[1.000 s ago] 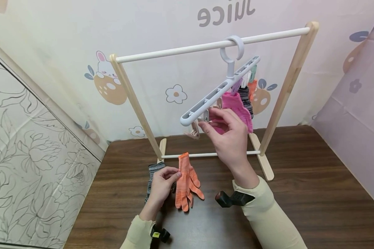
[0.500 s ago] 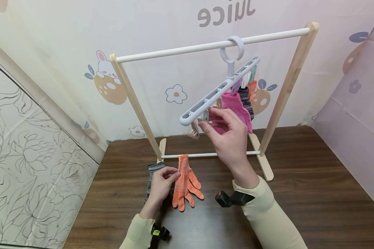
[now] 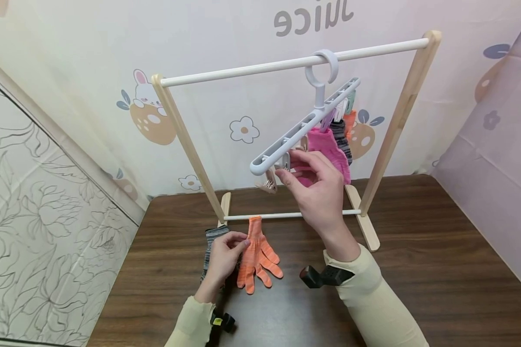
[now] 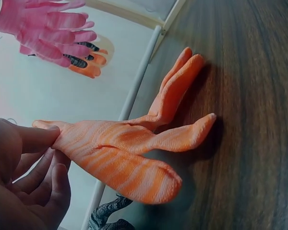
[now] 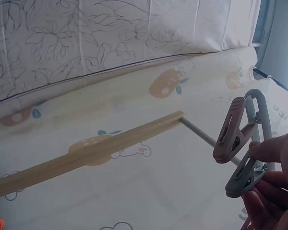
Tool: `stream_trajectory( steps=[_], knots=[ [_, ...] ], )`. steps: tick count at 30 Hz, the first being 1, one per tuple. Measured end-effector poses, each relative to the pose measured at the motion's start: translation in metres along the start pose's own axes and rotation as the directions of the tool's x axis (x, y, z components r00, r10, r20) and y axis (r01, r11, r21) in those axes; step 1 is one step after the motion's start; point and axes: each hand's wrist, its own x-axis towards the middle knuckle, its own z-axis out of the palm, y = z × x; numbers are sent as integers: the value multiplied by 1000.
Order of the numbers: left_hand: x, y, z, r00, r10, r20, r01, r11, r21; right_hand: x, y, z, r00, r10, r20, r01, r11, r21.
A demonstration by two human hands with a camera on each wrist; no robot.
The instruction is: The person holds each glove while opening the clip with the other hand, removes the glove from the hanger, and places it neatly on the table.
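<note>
Head view shows your left hand [image 3: 226,253] pinching an orange glove [image 3: 256,258] between thumb and fingers, close to its cuff. That cuff points up toward the rack, and the glove's fingers droop toward you over the table [image 3: 421,274]; whether their tips touch the wood cannot be told. Your right hand [image 3: 319,195] is raised higher, thumb and fingers pinching a grey clip [image 5: 242,181] under the near end of the pale grey hanger [image 3: 303,126]. Just beside that clip, nearer the hanger's tip, hangs a beige clip [image 5: 229,132]; your right wrist view has both close up. Farther along, a pink glove [image 3: 328,147] hangs from a purple clip [image 3: 327,121], and past it come a dark striped glove [image 3: 340,137] and a second orange glove [image 3: 350,121]. The hanger's ring goes round the top rail [image 3: 243,72] of a wooden rack [image 3: 190,149] standing on the table. Beside your left hand, partly hidden by it, lies a grey striped glove [image 3: 214,241].
</note>
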Motion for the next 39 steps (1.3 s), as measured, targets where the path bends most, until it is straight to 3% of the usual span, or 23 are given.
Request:
stream_trajectory(
  steps=[10, 24, 39],
  knots=[
    [5, -4, -2, 1000, 5, 2, -5, 997, 73, 0, 0, 0, 1000, 2, 4, -2, 1000, -3],
    [7, -10, -4, 996, 86, -19, -80, 976, 201, 0, 3, 1, 1000, -8, 2, 8, 1000, 6],
    [7, -7, -9, 1000, 18, 21, -24, 956, 292, -2, 2, 1, 1000, -18, -3, 18, 1000, 13]
  ],
)
